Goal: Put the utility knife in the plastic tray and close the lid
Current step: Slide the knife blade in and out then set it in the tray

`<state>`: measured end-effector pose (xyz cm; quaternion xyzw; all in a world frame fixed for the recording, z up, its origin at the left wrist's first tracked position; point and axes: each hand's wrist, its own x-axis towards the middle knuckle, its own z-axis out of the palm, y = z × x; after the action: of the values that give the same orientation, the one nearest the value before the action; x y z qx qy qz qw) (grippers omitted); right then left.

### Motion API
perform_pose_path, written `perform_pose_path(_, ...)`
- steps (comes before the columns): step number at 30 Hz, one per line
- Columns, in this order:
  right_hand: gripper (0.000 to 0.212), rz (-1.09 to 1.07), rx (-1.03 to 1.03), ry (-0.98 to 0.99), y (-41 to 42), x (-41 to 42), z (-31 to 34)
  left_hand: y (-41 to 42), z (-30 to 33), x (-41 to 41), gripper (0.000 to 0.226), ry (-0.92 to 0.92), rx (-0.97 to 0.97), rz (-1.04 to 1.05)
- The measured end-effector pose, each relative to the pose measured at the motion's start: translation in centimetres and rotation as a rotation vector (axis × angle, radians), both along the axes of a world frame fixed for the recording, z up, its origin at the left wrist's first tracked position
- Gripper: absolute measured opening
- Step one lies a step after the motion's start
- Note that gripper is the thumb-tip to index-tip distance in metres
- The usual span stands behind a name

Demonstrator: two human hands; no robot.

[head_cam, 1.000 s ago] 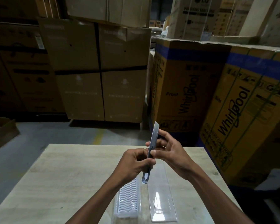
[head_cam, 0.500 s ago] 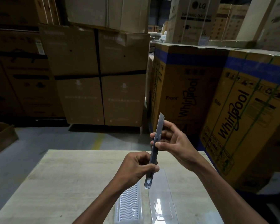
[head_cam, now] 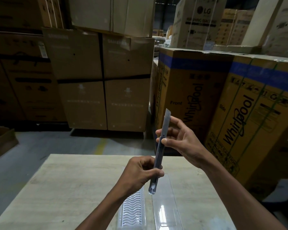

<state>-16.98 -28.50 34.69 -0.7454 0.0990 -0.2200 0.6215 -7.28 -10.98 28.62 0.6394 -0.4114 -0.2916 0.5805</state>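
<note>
Head view: utility knife (head_cam: 160,151) upright, pinched by left hand (head_cam: 140,173) and right hand (head_cam: 181,140), seemingly above open plastic tray (head_cam: 133,211).

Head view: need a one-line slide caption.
Both hands hold a utility knife upright, blade out, above an open clear plastic tray and its lid on a table.

The desk (head_cam: 65,188) is bare across its whole left half and far edge — open room for a hand to pass. Near the front, an open plastic tray (head_cam: 132,211) and its clear lid (head_cam: 166,211) lie flat side by side. Above them, both hands hold a utility knife (head_cam: 159,156) almost upright, blade up, blocking the space over the tray. Tall cardboard boxes (head_cam: 239,123) stand close beside the desk's right edge.
</note>
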Motion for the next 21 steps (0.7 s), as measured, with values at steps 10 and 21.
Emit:
perform_pose_path(10,0.083,0.005,-0.036,0.011,0.8,-0.5,0.1,0.7,-0.3,-0.3,0.008,-0.012,-0.011,0.006)
perform_pose_path(21,0.083,0.004,-0.059,0.022,1.5,-1.2,-0.2,1.2,-0.2,-0.9,0.008,-0.012,0.001,0.005)
